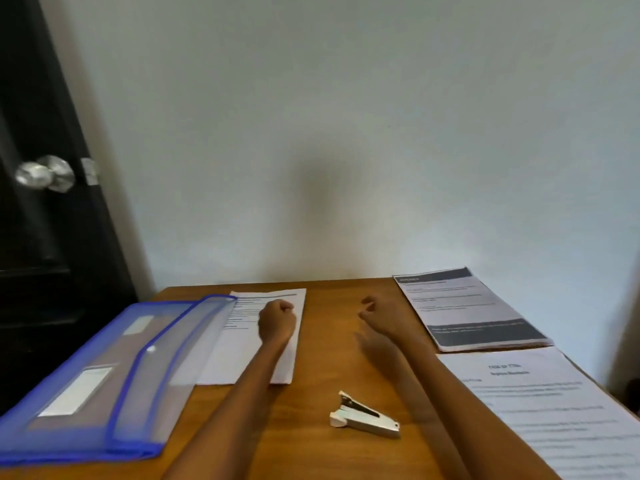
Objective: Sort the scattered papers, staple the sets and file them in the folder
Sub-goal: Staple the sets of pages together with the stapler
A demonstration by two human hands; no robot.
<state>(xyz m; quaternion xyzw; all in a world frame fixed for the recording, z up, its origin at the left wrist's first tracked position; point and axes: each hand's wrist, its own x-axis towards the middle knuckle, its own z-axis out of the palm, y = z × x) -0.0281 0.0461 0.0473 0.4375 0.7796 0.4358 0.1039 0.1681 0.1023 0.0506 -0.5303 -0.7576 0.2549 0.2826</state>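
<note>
A translucent blue folder (pixel 93 379) lies at the left of the wooden table, its flap overlapping a white printed sheet (pixel 249 355). My left hand (pixel 277 320) is a closed fist resting over that sheet, holding nothing. Over bare wood hovers my right hand (pixel 377 315), fingers loosely curled and empty. A small white stapler (pixel 363 417) sits near the front middle, between my forearms. A paper set with dark header and footer bands (pixel 467 306) lies at the back right. Another printed sheet (pixel 554 410) lies in front of it along the right edge.
The wooden table (pixel 329 341) stands against a pale wall. A dark door with a metal knob (pixel 45 174) is at the left, beyond the table's left edge. The table's right edge runs just past the right papers.
</note>
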